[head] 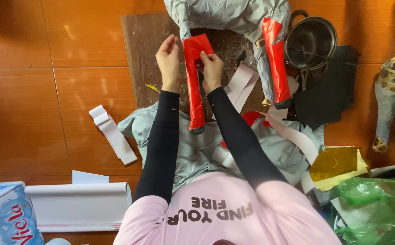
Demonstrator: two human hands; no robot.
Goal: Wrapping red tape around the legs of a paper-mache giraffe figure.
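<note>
Work piece: a grey paper figure [227, 13] is being held over a dark wooden board [138, 50]; two of its legs are being covered in red glossy paper.
Near leg: the red-wrapped leg [193, 86] is lying between the two hands, its long axis running from the figure's body down toward the person, its grey tip resting near the lap.
Left hand: the left hand [168, 56] is being kept at the leg's upper left edge, fingers raised and partly spread; whether they are gripping the paper cannot be told.
Right hand: the right hand [212, 68] is being pressed against the upper right edge, fingertips pinched together on the red paper.
Nearer hand: the right one is lying closer to the leg's middle.
Second leg: another red-wrapped leg [275, 59] is lying well apart, to the right.
Container: a steel pot [310, 41] is standing beside that second leg; a thin stick is seen inside, and other contents cannot be told.
Loose material: white paper strips [113, 134] and yellow foil [333, 161] are being left on the floor.
</note>
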